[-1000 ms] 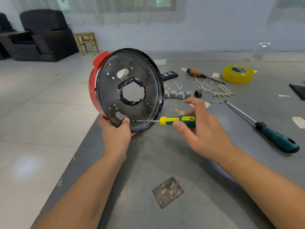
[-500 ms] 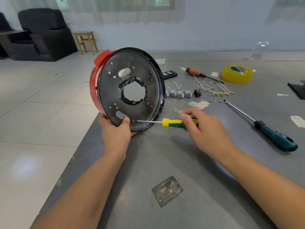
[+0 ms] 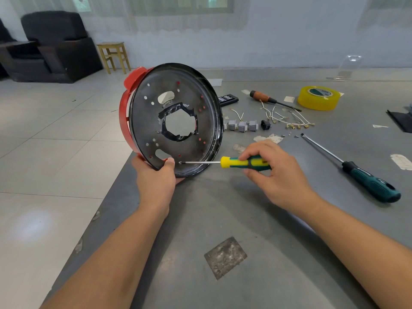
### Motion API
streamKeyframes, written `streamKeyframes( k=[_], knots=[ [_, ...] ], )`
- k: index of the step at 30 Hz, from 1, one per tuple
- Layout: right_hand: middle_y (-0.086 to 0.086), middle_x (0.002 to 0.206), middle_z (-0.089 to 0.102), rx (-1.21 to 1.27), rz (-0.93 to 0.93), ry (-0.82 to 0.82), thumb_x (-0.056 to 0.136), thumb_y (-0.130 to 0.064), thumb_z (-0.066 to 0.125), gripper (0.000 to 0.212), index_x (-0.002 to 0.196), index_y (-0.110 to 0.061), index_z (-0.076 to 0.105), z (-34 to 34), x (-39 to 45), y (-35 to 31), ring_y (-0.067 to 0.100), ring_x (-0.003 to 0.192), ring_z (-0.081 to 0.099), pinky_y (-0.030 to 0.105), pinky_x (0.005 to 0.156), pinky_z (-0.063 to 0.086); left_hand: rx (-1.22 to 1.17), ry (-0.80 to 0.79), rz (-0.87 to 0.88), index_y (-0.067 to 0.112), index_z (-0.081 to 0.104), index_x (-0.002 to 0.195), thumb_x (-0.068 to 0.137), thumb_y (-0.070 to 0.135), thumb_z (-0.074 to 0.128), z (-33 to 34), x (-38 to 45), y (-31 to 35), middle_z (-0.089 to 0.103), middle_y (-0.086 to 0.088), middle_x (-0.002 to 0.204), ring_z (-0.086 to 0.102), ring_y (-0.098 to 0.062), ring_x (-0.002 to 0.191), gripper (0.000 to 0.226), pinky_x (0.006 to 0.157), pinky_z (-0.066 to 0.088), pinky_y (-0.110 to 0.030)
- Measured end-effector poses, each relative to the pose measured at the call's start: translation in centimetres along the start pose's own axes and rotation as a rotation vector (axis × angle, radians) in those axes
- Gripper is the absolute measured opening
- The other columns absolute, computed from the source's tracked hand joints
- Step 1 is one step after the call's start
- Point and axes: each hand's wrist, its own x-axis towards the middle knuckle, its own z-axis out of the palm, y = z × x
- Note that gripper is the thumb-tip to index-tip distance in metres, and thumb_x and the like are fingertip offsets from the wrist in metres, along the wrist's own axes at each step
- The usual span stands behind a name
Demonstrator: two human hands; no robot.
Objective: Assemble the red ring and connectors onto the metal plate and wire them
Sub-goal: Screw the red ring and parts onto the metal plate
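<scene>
Left hand (image 3: 156, 175) grips round black metal plate (image 3: 174, 121) upright on grey counter (image 3: 223, 208), red plastic ring (image 3: 124, 114) behind; right hand (image 3: 274, 172) pinches yellow-green screwdriver (image 3: 243, 162), fastening ring; grey connectors (image 3: 243, 126), wires (image 3: 289, 118) untouched.

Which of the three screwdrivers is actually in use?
The yellow-and-green screwdriver, gripped by the right hand. The wooden-handled screwdriver and the teal-handled screwdriver lie untouched on the table.

Tiled floor (image 3: 51, 139), black armchair (image 3: 53, 45), wooden stool (image 3: 113, 55), curtained window (image 3: 178, 10)
</scene>
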Motion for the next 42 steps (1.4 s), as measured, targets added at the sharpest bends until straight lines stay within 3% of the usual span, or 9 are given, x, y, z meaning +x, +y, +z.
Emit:
streamKeyframes(
  k=[3, 11, 16, 21, 26, 29, 33, 37, 42],
  knots=[
    [-0.012, 0.106, 0.062, 0.079, 0.042, -0.018, 0.077, 0.012, 0.077, 0.041, 0.096, -0.023, 0.071, 0.1, 0.0, 0.2, 0.005, 0.101, 0.058, 0.007, 0.082, 0.040, 0.023, -0.014, 0.002, 0.042, 0.046, 0.108, 0.084, 0.023, 0.072, 0.0, -0.2, 0.3, 0.066, 0.019, 0.105, 0.070, -0.021, 0.108, 0.040, 0.089, 0.063, -0.051],
    [-0.017, 0.105, 0.073, 0.450, 0.308, 0.127, 0.080, 0.006, 0.080, 0.044, 0.093, -0.036, 0.073, -1.9, 0.5, 2.3, 0.003, 0.092, 0.068, 0.014, 0.082, 0.050, -0.001, 0.003, -0.009, 0.032, 0.046, 0.122, 0.090, 0.016, 0.071, 0.0, -0.3, 0.5, 0.066, 0.015, 0.113, 0.069, -0.023, 0.113, 0.044, 0.096, 0.059, -0.053],
    [-0.009, 0.114, 0.066, -0.036, 0.443, 0.255, 0.095, -0.023, 0.072, 0.020, 0.109, -0.035, 0.065, -2.9, 0.7, 5.5, 0.013, 0.102, 0.059, 0.027, 0.084, 0.044, -0.050, 0.005, -0.022, 0.039, 0.047, 0.107, 0.096, 0.008, 0.069, 0.1, -0.3, 0.5, 0.065, 0.015, 0.112, 0.073, -0.011, 0.100, 0.040, 0.070, 0.065, -0.035],
    [-0.001, 0.115, 0.062, -0.221, 0.486, 0.138, 0.097, -0.022, 0.069, 0.019, 0.115, -0.028, 0.066, -3.1, 0.6, 7.1, 0.018, 0.102, 0.055, 0.030, 0.084, 0.040, -0.077, -0.028, -0.022, 0.041, 0.049, 0.108, 0.096, 0.006, 0.069, 0.1, -0.7, 0.8, 0.068, 0.011, 0.115, 0.076, -0.010, 0.096, 0.042, 0.073, 0.066, -0.040],
    [0.005, 0.127, 0.057, -0.508, 0.555, -0.012, 0.099, -0.027, 0.062, 0.028, 0.126, -0.026, 0.061, -2.9, 0.3, 6.5, 0.032, 0.122, 0.051, 0.046, 0.101, 0.039, -0.092, -0.046, -0.034, 0.041, 0.052, 0.109, 0.096, 0.005, 0.069, 0.1, -1.3, 1.3, 0.070, 0.013, 0.114, 0.076, -0.012, 0.098, 0.042, 0.078, 0.066, -0.047],
    [0.007, 0.131, 0.055, -0.600, 0.428, 0.080, 0.094, -0.029, 0.067, 0.034, 0.127, -0.023, 0.062, -2.2, 0.4, 4.2, 0.036, 0.124, 0.046, 0.048, 0.101, 0.037, -0.113, -0.069, -0.059, 0.036, 0.053, 0.114, 0.097, 0.003, 0.068, 0.4, -1.9, 1.6, 0.069, 0.006, 0.121, 0.074, -0.020, 0.107, 0.041, 0.080, 0.066, -0.050],
    [-0.002, 0.101, 0.065, -0.452, 0.048, 0.002, 0.093, -0.041, 0.057, 0.019, 0.100, -0.026, 0.066, 1.6, 1.3, -1.6, 0.028, 0.103, 0.058, 0.044, 0.090, 0.042, -0.163, -0.121, -0.128, 0.017, 0.050, 0.135, 0.099, -0.001, 0.065, 1.5, -3.0, 1.8, 0.068, -0.009, 0.132, 0.073, -0.030, 0.113, 0.043, 0.082, 0.065, -0.053],
    [-0.013, 0.095, 0.060, -0.457, 0.062, -0.151, 0.095, -0.057, 0.050, 0.028, 0.094, -0.032, 0.060, 5.5, 2.6, -4.1, 0.017, 0.101, 0.053, 0.040, 0.093, 0.034, -0.170, -0.157, -0.124, 0.012, 0.049, 0.136, 0.099, -0.002, 0.064, 2.0, -3.9, 1.7, 0.070, -0.016, 0.126, 0.075, -0.032, 0.107, 0.042, 0.079, 0.065, -0.050],
    [-0.007, 0.093, 0.064, -0.572, 0.061, -0.121, 0.098, -0.053, 0.044, 0.032, 0.087, -0.027, 0.058, 7.3, 3.3, -4.5, 0.021, 0.095, 0.057, 0.042, 0.093, 0.034, -0.140, -0.151, -0.104, 0.012, 0.051, 0.134, 0.098, -0.002, 0.065, 2.3, -4.2, 1.5, 0.072, -0.015, 0.122, 0.076, -0.026, 0.104, 0.041, 0.073, 0.065, -0.044]
  ],
)
